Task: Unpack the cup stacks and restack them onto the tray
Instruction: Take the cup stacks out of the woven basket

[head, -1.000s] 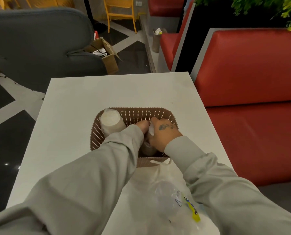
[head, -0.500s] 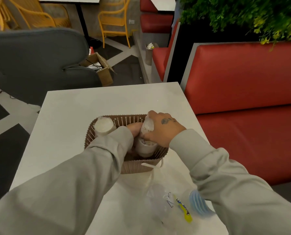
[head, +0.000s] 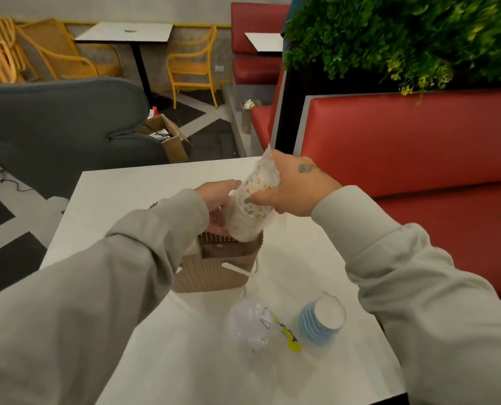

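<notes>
Now left hand, right hand: fingers curled round cup stack above tray

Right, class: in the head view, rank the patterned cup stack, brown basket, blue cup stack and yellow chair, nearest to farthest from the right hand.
1. patterned cup stack, in the right hand
2. brown basket, just below
3. blue cup stack, near table edge
4. yellow chair, far background
</notes>
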The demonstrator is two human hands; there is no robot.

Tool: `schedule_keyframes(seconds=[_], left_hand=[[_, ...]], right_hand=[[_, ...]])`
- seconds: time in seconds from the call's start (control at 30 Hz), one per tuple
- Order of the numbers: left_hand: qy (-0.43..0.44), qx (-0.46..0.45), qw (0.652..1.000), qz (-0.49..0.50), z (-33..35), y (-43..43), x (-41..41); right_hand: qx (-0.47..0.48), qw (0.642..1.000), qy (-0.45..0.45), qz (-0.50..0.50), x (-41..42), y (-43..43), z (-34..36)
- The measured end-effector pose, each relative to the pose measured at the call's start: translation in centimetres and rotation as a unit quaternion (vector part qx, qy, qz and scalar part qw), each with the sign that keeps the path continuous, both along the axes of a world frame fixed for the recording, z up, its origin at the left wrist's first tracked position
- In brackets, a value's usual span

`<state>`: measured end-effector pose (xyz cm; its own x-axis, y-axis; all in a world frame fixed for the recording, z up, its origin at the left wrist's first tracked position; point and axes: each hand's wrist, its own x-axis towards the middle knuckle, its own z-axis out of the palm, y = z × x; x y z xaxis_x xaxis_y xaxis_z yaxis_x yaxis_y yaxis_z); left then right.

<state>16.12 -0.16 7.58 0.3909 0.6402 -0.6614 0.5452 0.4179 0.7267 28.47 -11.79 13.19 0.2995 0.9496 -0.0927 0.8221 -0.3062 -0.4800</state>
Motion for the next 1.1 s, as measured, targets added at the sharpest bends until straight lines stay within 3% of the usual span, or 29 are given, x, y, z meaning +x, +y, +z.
schedule_keyframes(seconds=[0.33, 0.53, 0.83, 1.1], left_hand=[[-0.041, 0.031, 0.996, -0.078, 0.3, -6.4, 4.7], [-0.061, 0.019, 0.99, -0.122, -3.9, -9.4, 9.5], [0.064, -0.006, 0.97, -0.236, -11.0, -11.9, 13.5], [0.082, -0.059, 0.962, -0.253, -15.6, -12.2, 14.6]], right_hand=[[0.001, 0.998, -0.034, -0.051, 3.4, -6.8, 1.6], [-0.013, 0.994, -0.017, -0.109, 6.3, -11.4, -0.5], [-0.06, 0.982, 0.033, -0.174, 8.9, -15.5, -8.7], [-0.093, 0.978, 0.042, -0.182, 8.7, -15.7, -14.1]])
